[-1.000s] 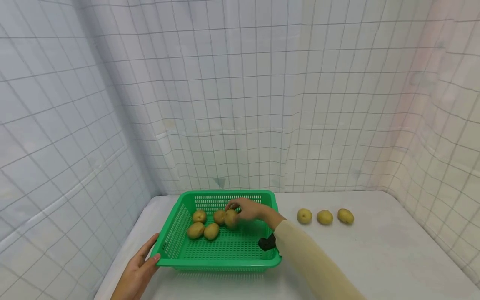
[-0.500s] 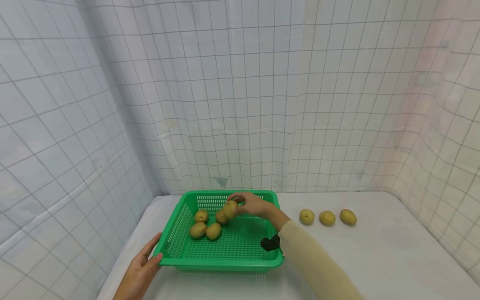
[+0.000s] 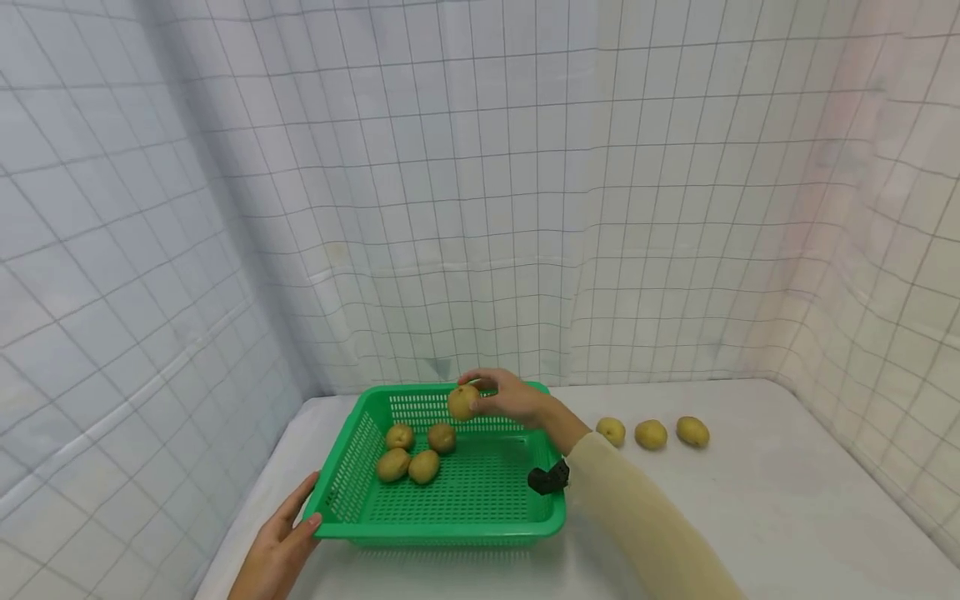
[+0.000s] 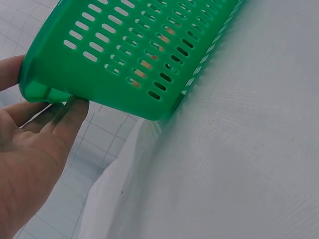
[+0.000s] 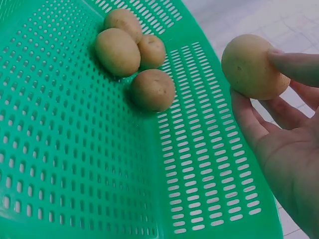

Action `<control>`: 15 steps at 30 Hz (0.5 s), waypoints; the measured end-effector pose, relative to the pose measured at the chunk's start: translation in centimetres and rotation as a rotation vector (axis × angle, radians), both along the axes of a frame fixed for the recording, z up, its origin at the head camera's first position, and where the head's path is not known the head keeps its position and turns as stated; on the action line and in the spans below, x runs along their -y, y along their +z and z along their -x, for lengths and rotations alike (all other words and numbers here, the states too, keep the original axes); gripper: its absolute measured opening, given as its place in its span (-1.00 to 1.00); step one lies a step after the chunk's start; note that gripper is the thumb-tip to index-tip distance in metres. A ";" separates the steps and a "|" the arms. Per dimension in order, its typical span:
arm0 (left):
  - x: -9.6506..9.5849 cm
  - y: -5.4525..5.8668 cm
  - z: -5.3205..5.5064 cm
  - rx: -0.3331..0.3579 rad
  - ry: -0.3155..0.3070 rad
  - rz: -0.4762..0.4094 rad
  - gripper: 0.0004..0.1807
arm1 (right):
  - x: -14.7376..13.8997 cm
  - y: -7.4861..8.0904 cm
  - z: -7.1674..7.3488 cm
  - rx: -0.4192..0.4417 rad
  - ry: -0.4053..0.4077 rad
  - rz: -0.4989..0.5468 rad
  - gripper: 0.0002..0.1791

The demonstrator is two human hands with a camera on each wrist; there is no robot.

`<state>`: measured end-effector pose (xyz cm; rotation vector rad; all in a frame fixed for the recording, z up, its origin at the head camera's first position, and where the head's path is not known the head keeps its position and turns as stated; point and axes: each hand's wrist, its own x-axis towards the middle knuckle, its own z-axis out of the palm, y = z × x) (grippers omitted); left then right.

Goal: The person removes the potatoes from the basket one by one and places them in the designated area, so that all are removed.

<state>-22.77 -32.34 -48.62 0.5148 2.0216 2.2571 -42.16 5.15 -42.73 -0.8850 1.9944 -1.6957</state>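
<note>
Potato (image 3: 462,402), as seen from the head, is pinched by the right hand (image 3: 506,396) near the far rim of the green basket (image 3: 442,530). In the basket, to the left of that hand and lower, four more potatoes (image 3: 423,467) are seen. To its right, three other potatoes (image 3: 651,434) are lined up on the tabletop (image 3: 765,517). From the left wrist, the basket's rim is seen pinched by the left hand (image 4: 32,149); being thin plastic, it is likely light and a bit bendy, and best held near a corner. From the right wrist, the pinched potato is seen clear of the others. It is probably hard, not too heavy and not easily hurt, but its round skin could slip, so its fat middle should be gripped.
</note>
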 end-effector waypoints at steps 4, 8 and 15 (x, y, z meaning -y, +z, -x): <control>0.0 0.0 0.0 0.010 0.012 0.009 -0.22 | -0.6 0.3 -0.4 -0.038 -0.005 -0.050 -0.49; -0.2 0.1 0.3 0.006 0.027 0.027 -0.23 | -1.6 0.9 -0.8 -0.063 -0.044 -0.087 -0.46; -0.2 0.1 0.3 -0.009 0.031 0.030 -0.24 | -2.8 1.7 -1.1 -0.079 -0.053 -0.102 -0.46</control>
